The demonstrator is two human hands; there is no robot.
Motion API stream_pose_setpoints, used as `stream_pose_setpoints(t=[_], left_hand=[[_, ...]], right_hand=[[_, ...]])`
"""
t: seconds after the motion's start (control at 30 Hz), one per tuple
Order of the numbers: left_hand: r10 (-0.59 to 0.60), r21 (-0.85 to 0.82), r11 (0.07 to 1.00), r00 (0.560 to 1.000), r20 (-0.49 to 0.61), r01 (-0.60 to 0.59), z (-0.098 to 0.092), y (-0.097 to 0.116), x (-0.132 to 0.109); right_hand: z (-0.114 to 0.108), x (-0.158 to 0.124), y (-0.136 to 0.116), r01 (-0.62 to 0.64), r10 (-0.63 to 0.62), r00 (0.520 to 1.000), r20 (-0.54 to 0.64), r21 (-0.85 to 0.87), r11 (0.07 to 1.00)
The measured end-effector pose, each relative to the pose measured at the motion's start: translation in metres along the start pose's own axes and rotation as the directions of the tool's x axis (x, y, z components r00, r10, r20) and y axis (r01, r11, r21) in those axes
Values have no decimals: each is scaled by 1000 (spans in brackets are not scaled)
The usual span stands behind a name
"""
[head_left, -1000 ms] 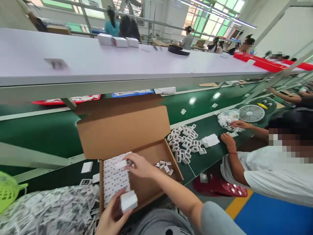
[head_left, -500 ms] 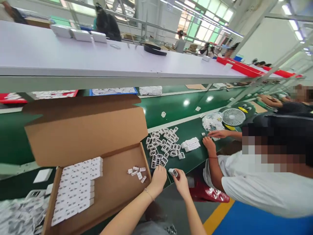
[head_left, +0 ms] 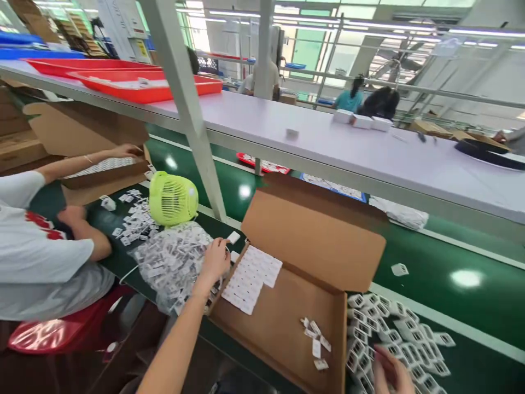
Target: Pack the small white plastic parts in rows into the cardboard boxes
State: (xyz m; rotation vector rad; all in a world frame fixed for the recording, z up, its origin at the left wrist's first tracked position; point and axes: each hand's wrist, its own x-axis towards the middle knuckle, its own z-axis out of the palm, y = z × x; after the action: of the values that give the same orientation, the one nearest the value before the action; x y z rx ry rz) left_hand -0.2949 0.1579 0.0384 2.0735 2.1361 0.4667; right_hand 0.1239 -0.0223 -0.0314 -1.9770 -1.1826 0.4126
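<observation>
The head camera faces forward and down (quite near the carton [head_left: 279, 334]).

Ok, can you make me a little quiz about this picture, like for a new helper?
1. Which of the person's hands is nearer the loose white pieces right of the cardboard box? a) left b) right
2. True or false: the cardboard box's lid is shut.
3. What colour is the plastic basket next to the bag of small parts?

Key: 1. b, the right hand. 2. False, the lid stands open. 3. Bright yellow-green.
</observation>
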Motion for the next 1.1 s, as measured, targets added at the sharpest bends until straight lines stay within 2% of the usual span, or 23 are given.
stream_pose_setpoints(t=[0.03,0.07,0.1,0.13,0.17,0.2,0.27,0.33,0.37,0.4,0.47,0.53,0.63,0.73,0.83,0.9,0.97,1.1], left_hand=[[26,70,997,995,98,-33,0,-25,16],[54,124,989,977,208,-81,3,-44,31],[78,154,979,946,314,-132,7,-58,44],[95,158,972,906,413,-173,13,-67,55],[108,137,970,859,501,-202,19,-73,64],[123,102,970,807,578,-221,24,-76,71],[165,10,971,702,693,-238,32,-79,80],[199,-54,969,626,754,-243,38,-82,83],[202,-72,970,605,770,-232,40,-83,84],[202,-81,972,602,773,-222,42,-85,83],[210,-91,972,625,752,-217,49,-88,80],[256,-111,961,656,710,-255,57,-90,77],[312,-130,944,697,646,-302,69,-91,74],[260,-91,961,736,625,-261,73,-90,73],[197,-55,976,747,635,-211,67,-90,74],[179,-43,979,746,641,-198,60,-91,76],[173,-34,979,738,652,-199,55,-94,78],[171,-19,976,708,685,-217,52,-99,85]], right_hand=[[25,7,-35,91,-95,989,112,43,995],[55,12,-74,199,-215,949,232,90,976],[88,16,-115,282,-310,879,364,129,951],[123,19,-155,374,-411,773,484,176,911],[157,20,-193,473,-508,637,580,226,852],[190,19,-226,565,-572,529,627,243,789],[245,14,-274,710,-556,393,733,143,690],[283,8,-295,810,-433,328,839,-14,586],[298,4,-297,839,-359,311,880,-77,538],[309,2,-295,857,-297,302,906,-121,501],[326,-2,-283,869,-238,316,918,-179,462],[335,-4,-270,871,-246,357,901,-226,437],[340,-4,-258,889,-328,400,856,-275,366],[345,-3,-252,898,-413,427,805,-323,299],[355,-2,-249,882,-353,461,814,-377,282],[362,0,-252,879,-242,451,859,-381,288],[367,3,-258,881,-150,414,898,-354,315],[368,14,-278,868,-70,370,926,-318,382]])
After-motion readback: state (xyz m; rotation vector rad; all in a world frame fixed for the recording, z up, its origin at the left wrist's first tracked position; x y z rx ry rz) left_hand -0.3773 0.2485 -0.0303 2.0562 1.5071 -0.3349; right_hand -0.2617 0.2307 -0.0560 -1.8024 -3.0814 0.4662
